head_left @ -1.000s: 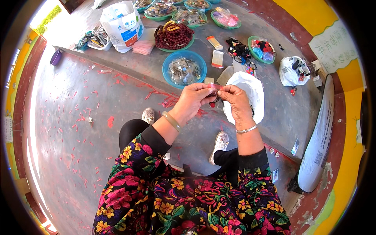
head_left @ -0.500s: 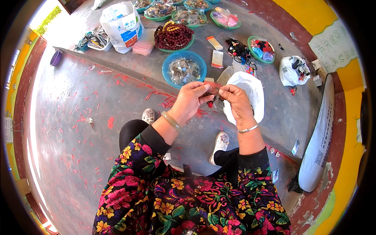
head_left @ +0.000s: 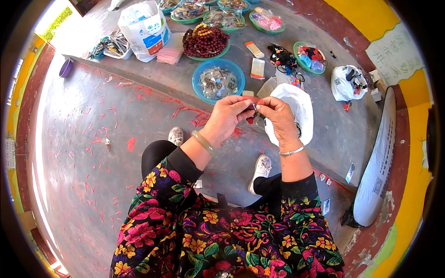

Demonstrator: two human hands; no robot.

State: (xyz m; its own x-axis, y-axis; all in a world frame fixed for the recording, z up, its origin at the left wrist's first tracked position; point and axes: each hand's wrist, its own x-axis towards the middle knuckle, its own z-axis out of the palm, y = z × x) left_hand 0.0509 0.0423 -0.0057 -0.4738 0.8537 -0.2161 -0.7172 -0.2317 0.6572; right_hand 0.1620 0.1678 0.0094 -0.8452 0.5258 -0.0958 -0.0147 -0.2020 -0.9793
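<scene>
My left hand (head_left: 228, 112) and my right hand (head_left: 279, 118) meet in front of me, thumbs and fingertips pinched close together. Between them they hold a small red strip (head_left: 252, 98), which may be the edge of a clear packet; the fingers cover most of it. A little dark piece with red beads (head_left: 251, 120) hangs just below the fingertips. Right beside my right hand stands a white plastic bag (head_left: 303, 110) with its mouth spread, dark cords partly showing inside. Beyond my left hand sits a blue basin (head_left: 196, 74) holding small clear packets of bracelets.
A raised grey ledge carries dark red bead strings (head_left: 204, 42), green trays of packets, pink sheets (head_left: 169, 55) and a large white bag (head_left: 144, 30). Red scraps (head_left: 131, 144) litter the floor. A second white bag (head_left: 341, 88) and a long wrapped roll (head_left: 376, 171) are at right.
My fingertips have shifted slightly on the red strip, the right hand drawing a little closer to the left. The dangling beaded piece has moved slightly. The surroundings look the same.
</scene>
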